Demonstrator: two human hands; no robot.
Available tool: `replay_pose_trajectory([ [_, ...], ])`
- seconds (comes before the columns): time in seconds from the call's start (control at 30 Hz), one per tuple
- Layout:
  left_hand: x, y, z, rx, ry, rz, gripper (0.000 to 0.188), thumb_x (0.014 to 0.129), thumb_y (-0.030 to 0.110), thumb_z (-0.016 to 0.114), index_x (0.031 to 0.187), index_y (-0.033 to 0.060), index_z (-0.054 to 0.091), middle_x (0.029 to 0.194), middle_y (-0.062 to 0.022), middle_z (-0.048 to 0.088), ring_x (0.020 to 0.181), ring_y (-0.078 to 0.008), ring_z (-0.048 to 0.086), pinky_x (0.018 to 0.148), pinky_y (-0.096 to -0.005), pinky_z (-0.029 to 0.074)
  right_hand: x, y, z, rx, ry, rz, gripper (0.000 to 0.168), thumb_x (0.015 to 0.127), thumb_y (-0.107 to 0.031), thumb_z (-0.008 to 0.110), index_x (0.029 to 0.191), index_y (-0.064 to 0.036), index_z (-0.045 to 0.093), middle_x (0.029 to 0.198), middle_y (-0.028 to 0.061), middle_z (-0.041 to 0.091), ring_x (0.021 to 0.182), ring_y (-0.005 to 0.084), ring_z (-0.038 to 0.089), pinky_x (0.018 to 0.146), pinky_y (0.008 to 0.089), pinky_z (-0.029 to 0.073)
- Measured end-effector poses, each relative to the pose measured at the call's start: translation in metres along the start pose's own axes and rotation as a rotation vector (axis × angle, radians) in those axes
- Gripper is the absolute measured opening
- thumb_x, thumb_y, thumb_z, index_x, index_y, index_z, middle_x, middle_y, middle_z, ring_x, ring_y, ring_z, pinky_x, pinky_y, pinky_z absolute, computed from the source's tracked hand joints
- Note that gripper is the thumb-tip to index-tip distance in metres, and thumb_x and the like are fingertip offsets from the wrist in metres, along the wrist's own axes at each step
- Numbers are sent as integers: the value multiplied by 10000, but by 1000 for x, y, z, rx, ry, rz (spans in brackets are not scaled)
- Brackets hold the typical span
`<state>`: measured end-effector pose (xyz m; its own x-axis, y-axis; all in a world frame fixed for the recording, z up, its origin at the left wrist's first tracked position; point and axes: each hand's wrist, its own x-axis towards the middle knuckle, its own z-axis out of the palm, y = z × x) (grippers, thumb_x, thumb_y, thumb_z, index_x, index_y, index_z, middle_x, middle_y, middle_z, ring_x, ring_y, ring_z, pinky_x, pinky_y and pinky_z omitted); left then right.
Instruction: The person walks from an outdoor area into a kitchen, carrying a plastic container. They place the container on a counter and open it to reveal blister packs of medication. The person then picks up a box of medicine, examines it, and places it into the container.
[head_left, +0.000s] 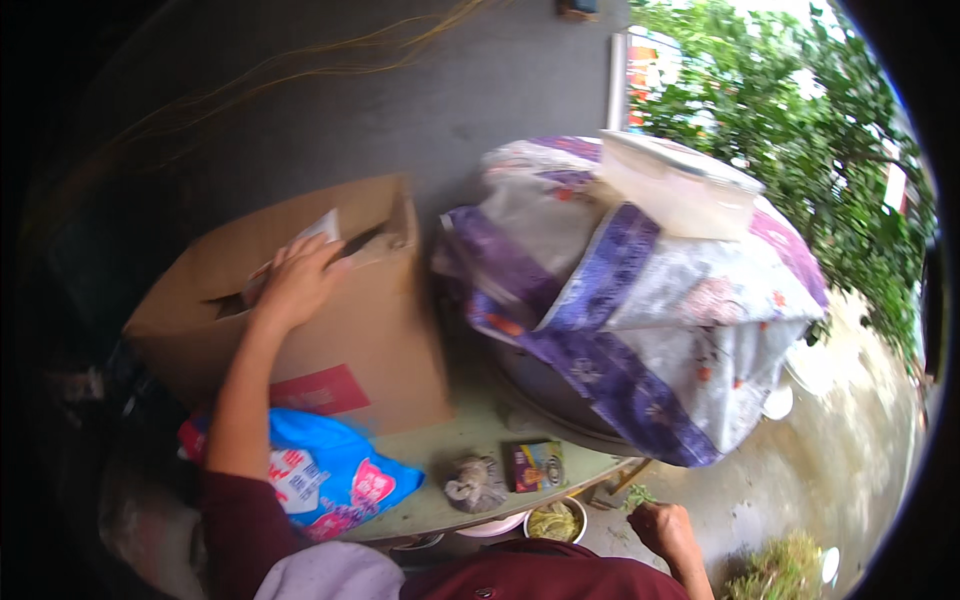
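Note:
Reaching to the top of a large cardboard box on the left, my left hand lies over its opening, against a white item partly hidden by the fingers; whether it grips this item is unclear. My right hand hangs low at the right beside my body, fingers curled, with a small bunch of green leaves at its upper edge. In front of the box rests a blue plastic bag with pink printing. A tied plastic bag and a small printed box sit near the table's edge.
A purple-and-white floral cloth covers a large round object on the pale green table, with a clear plastic container on top. Below the table stands a bowl of greens. A grey wall rises behind; a plant is at lower right.

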<state>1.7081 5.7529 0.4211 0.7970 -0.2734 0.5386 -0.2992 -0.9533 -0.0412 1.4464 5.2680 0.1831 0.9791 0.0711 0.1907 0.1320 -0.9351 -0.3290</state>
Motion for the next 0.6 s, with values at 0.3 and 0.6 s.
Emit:
replay_pose_trajectory([
  [0.3, 5, 29, -8, -28, 95, 11, 454, 897, 316, 490, 1249, 30, 489, 1345, -153, 420, 1280, -320, 329, 1061, -398, 243, -1, 16, -4, -57, 35, -52, 206, 790, -240, 600, 679, -69, 575, 617, 125, 589, 561, 304, 591, 487, 395, 478],
  [0.6, 43, 177, -67, -486, 320, 511, 499, 747, 62, 635, 1221, -7, 497, 1272, -160, 498, 1204, -304, 450, 1009, -356, 344, 9, 5, -38, -80, 84, -56, 179, 785, -192, 582, 674, -59, 537, 589, 146, 554, 545, 324, 572, 485, 411, 473],
])
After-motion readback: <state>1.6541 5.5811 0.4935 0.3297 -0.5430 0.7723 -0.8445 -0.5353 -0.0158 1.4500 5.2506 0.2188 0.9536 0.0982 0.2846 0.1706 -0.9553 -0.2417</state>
